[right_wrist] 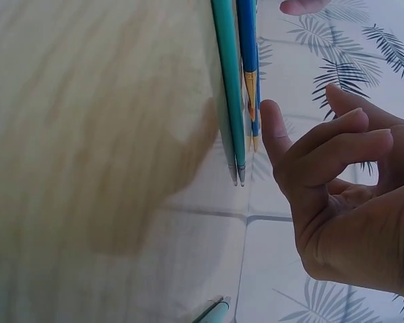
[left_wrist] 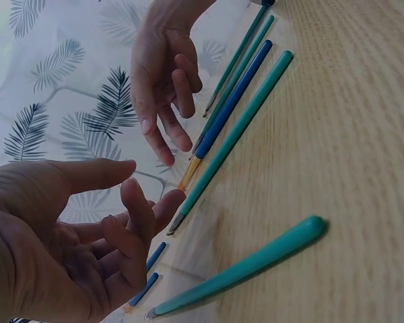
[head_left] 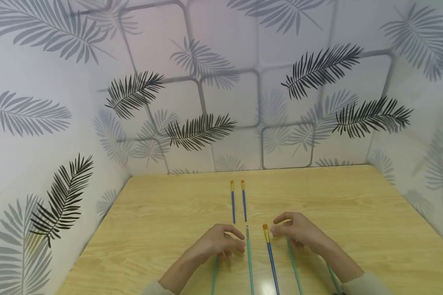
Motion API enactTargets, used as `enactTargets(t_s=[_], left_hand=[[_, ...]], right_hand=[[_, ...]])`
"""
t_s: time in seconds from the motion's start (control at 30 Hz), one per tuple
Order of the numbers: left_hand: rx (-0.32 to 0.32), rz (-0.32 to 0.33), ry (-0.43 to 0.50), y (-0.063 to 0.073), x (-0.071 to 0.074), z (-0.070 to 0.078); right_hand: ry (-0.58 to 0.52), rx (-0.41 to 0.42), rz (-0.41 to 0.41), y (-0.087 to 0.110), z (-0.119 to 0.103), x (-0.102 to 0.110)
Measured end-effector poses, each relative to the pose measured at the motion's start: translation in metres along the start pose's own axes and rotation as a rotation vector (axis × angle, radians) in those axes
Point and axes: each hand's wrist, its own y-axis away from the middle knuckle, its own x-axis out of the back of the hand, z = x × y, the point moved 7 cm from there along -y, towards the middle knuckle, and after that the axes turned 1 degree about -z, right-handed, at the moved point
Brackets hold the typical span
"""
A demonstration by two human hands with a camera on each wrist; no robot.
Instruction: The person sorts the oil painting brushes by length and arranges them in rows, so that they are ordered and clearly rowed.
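My left hand (head_left: 221,241) hovers with loosely bent fingers above a green paintbrush (head_left: 214,275), holding nothing. To its right lies another green paintbrush (head_left: 250,264), close to the fingertips. A blue paintbrush (head_left: 271,260) with orange bristles lies between both hands. My right hand (head_left: 300,233) is also raised, fingers relaxed and apart, over a third green paintbrush (head_left: 294,266) whose tip it partly hides. In the left wrist view, a gap shows between the left fingers (left_wrist: 138,208) and the brushes. The right wrist view shows nothing in the right hand (right_wrist: 343,168).
Two smaller blue paintbrushes (head_left: 233,205) lie side by side farther back. Another green brush (head_left: 334,278) is partly hidden by the right forearm. The wooden table (head_left: 162,205) meets a wall covering (head_left: 229,151) with leaf patterns at the back.
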Motion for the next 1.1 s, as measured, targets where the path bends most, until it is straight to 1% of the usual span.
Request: enactTargets(t_s=[0.2,0.33,0.43,0.57,0.73,0.9,1.03,1.1], left_hand=[[0.017,0.026,-0.023,0.001,0.002,0.0],[0.024,0.014,-0.04,0.001,0.0,-0.001],[0.035,0.006,-0.056,0.0,-0.004,-0.003],[0.046,0.018,-0.07,0.001,-0.006,-0.005],[0.059,0.022,-0.054,0.002,-0.006,-0.005],[0.082,0.02,-0.032,0.003,-0.009,-0.009],[0.083,0.018,-0.032,0.004,-0.012,-0.01],[0.089,0.021,-0.044,0.005,-0.013,-0.01]], right_hand=[[0.021,0.008,-0.036,0.004,-0.003,-0.005],[0.047,0.005,-0.064,0.007,-0.005,-0.009],[0.063,-0.012,-0.078,0.01,-0.004,-0.01],[0.078,-0.028,-0.091,0.012,-0.001,-0.012],[0.094,-0.032,-0.104,0.014,0.002,-0.014],[0.089,-0.025,-0.118,0.016,0.002,-0.015],[0.093,-0.031,-0.112,0.017,0.001,-0.015],[0.092,-0.022,-0.124,0.017,0.0,-0.017]])
